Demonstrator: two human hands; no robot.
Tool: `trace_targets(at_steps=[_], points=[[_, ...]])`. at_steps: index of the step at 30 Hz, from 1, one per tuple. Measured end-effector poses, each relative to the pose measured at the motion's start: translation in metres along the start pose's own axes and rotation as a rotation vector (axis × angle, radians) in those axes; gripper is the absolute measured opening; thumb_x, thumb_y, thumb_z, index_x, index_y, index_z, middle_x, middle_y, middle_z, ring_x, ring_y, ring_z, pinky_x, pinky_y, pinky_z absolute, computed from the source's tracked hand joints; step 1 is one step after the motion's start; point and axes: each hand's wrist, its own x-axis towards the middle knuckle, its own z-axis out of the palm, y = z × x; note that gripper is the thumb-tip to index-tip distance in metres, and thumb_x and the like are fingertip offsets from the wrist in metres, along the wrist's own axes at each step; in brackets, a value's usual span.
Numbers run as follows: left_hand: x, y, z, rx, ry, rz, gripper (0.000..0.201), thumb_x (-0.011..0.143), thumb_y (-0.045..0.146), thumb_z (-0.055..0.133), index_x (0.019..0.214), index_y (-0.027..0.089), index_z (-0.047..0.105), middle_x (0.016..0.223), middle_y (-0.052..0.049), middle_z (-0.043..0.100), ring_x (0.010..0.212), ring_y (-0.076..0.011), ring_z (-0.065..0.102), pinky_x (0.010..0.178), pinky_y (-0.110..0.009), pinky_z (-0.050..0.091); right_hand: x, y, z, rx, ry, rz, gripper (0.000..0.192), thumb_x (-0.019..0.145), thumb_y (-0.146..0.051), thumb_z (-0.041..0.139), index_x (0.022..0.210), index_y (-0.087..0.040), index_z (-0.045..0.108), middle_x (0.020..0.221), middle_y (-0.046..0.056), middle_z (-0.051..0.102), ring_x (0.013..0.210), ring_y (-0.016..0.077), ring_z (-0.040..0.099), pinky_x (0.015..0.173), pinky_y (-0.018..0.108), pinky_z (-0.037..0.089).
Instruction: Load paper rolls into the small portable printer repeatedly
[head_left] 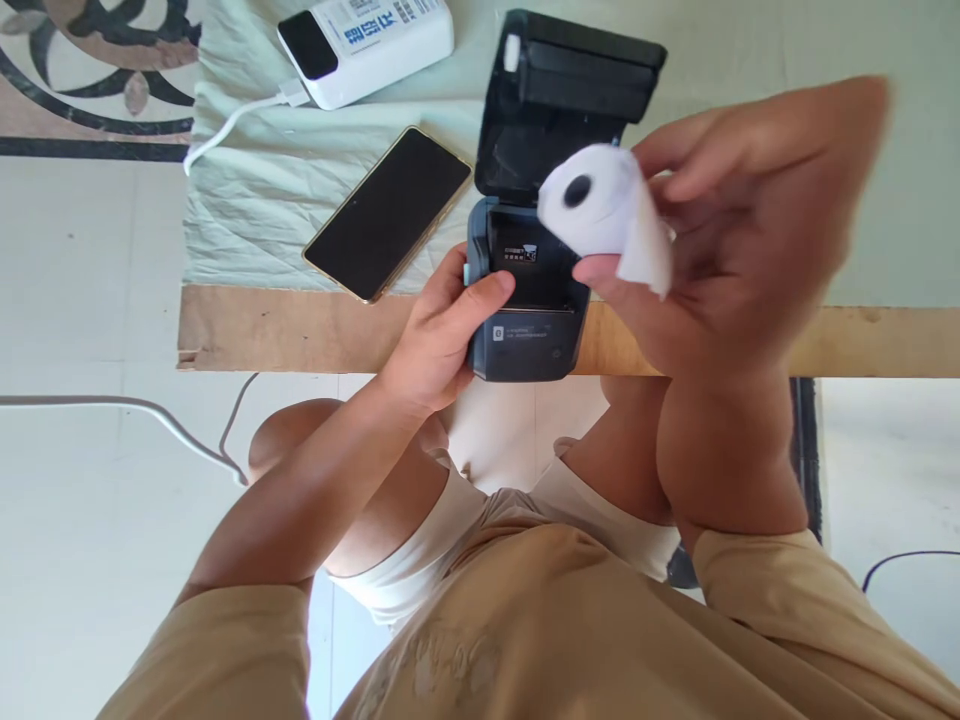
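A small dark grey label printer (525, 340) sits at the near edge of the table with its lid (570, 80) flipped open toward the back, showing the empty paper bay. My left hand (439, 335) grips the printer's left side, thumb resting on its top edge. My right hand (720, 240) is raised above and to the right of the printer and holds a white paper roll (607, 205) with a dark core hole. A loose end of paper hangs from the roll by my fingers.
A black smartphone (390, 210) lies face up left of the printer on the pale green cloth (247, 200). A white power bank (367, 45) with a white cable (225, 125) sits at the back. The wooden table edge (300, 330) runs across; my knees are below it.
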Motion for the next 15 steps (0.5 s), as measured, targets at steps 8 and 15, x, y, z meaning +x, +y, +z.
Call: trace_targets(at_steps=[8, 15], points=[[-0.002, 0.002, 0.001, -0.023, -0.031, -0.023, 0.033, 0.087, 0.034, 0.087, 0.108, 0.022, 0.065, 0.095, 0.002, 0.070, 0.087, -0.0143, 0.071, 0.076, -0.023, 0.058, 0.006, 0.017, 0.008, -0.395, 0.027, -0.363, 0.022, 0.089, -0.025, 0.075, 0.098, -0.042, 0.064, 0.109, -0.006, 0.076, 0.104, 0.0226, 0.073, 0.088, 0.045, 0.063], [-0.004, 0.000, -0.001, -0.193, -0.089, -0.025, 0.029, 0.101, 0.049, 0.065, 0.098, 0.021, 0.064, 0.092, -0.003, 0.064, 0.091, -0.0186, 0.068, 0.076, -0.027, 0.056, 0.002, 0.023, 0.010, -0.392, 0.026, -0.608, 0.016, 0.091, -0.022, 0.072, 0.094, -0.038, 0.074, 0.106, -0.003, 0.078, 0.106, 0.0201, 0.074, 0.096, 0.046, 0.063]])
